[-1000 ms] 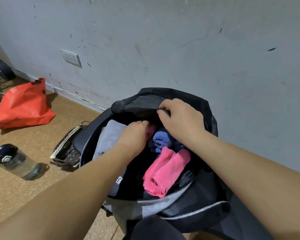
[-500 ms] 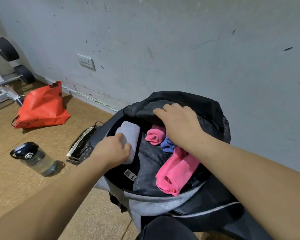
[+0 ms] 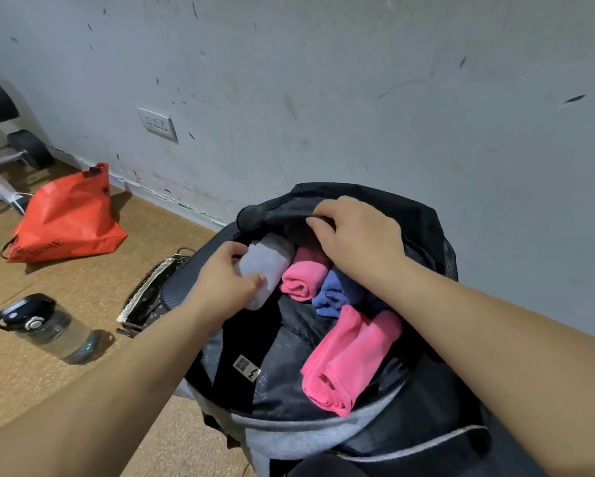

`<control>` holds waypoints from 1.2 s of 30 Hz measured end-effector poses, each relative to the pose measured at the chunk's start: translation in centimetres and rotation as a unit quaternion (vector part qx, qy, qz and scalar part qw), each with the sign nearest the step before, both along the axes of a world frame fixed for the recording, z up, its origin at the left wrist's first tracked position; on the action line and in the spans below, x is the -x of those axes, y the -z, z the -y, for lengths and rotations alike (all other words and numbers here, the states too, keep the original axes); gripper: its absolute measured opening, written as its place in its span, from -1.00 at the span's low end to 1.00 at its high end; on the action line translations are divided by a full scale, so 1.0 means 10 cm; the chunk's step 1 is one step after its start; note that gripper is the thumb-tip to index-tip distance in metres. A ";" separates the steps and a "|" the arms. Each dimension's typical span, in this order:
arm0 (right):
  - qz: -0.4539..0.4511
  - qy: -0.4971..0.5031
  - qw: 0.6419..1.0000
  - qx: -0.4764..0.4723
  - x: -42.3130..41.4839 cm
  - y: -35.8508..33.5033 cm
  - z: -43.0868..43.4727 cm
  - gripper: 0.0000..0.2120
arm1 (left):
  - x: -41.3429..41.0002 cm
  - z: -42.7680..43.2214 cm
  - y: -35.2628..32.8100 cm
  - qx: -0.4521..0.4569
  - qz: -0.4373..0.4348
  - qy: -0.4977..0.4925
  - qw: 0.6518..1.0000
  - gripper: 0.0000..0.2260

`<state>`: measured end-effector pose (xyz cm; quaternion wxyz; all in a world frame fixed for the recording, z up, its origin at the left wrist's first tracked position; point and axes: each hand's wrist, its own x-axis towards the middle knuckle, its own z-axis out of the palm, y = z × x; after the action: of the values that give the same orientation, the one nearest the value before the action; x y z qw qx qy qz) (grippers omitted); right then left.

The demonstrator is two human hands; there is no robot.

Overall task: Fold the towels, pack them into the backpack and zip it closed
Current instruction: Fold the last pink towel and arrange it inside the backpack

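Observation:
The black and grey backpack (image 3: 289, 432) stands unzipped against the wall, its mouth wide. Inside lie a rolled grey towel (image 3: 272, 259), a small pink roll (image 3: 304, 273), a crumpled blue towel (image 3: 337, 296) and a larger pink roll (image 3: 351, 359) near the front rim. My left hand (image 3: 225, 278) grips the grey towel at the left side of the opening. My right hand (image 3: 358, 235) holds the black top flap of the backpack, fingers curled over its edge.
A red bag (image 3: 65, 218) lies on the cork floor at the left. A clear water bottle with a black lid (image 3: 45, 327) lies on its side nearer me. A dark patterned pouch (image 3: 151, 290) sits beside the backpack. Weight equipment (image 3: 0, 132) stands at the far left.
My left hand has pushed the grey towel deeper into the backpack, beside the small pink roll. The right hand still holds the top flap. The view has shifted slightly.

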<state>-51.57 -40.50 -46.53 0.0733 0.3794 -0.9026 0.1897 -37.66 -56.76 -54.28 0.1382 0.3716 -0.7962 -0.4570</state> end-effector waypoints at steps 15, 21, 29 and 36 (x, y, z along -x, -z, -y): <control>0.082 -0.025 0.996 0.005 0.10 0.02 -0.15 -0.78 | 0.38 0.00 0.14 0.057 -0.074 -0.114 0.989 -0.72; 0.076 -0.023 0.997 0.010 0.09 0.01 -0.33 -0.77 | 0.13 -0.83 -0.12 0.113 -0.029 0.154 0.981 -0.87; 0.065 -0.006 0.998 -0.019 0.06 -0.02 -0.36 -0.76 | 0.31 -1.38 -0.04 0.153 0.069 0.287 0.943 -0.66; 0.070 -0.008 0.998 0.000 0.08 0.01 -0.40 -0.75 | 0.16 -1.08 0.04 0.044 0.156 0.148 0.976 -0.54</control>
<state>-52.35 -36.52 -46.65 0.0087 0.3720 -0.9026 0.2162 -39.29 -45.95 -54.64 -0.0407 0.3102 -0.8733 -0.3736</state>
